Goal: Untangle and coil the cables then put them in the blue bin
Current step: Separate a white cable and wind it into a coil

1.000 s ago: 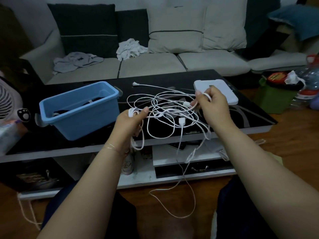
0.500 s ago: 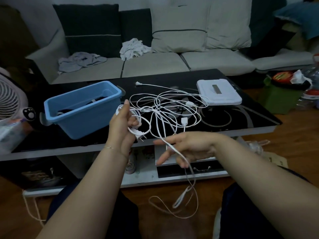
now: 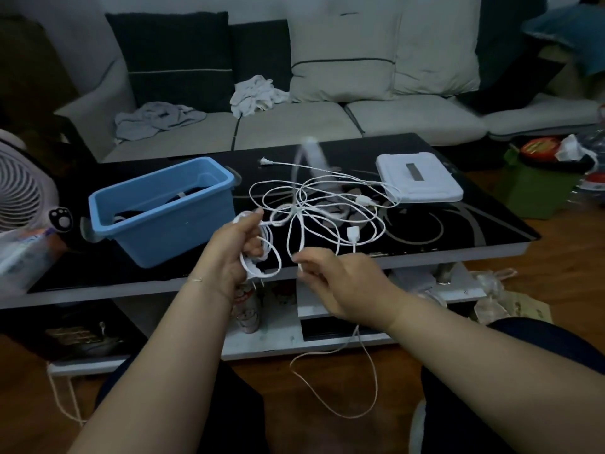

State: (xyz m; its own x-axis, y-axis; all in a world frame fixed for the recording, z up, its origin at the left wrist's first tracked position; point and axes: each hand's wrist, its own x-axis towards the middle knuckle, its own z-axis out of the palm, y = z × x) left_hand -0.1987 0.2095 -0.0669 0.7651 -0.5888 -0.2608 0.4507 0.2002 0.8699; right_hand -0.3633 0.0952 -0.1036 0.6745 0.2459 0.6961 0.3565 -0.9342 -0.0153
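Observation:
A tangle of white cables (image 3: 327,208) lies on the black glass table (image 3: 458,231), with plugs showing among the loops. My left hand (image 3: 232,253) grips a small coil of white cable by the table's front edge. Just to its right, my right hand (image 3: 340,276) pinches a strand of the same cable, which runs up into the tangle and hangs down in a loop (image 3: 360,388) to the floor. One cable end is a blur in the air above the tangle. The blue bin (image 3: 163,208) stands on the table to the left, with dark cable inside.
A white flat box (image 3: 419,178) lies on the table's right side. A fan (image 3: 19,191) stands at the left, a green bin (image 3: 540,188) at the right. Behind the table is a sofa (image 3: 294,126) with cushions and cloths. Shelves under the table hold clutter.
My right hand left the tangle, dropped below the table edge, then rose toward my left hand and now pinches a strand. A cable end has flicked up. My left hand keeps its coil.

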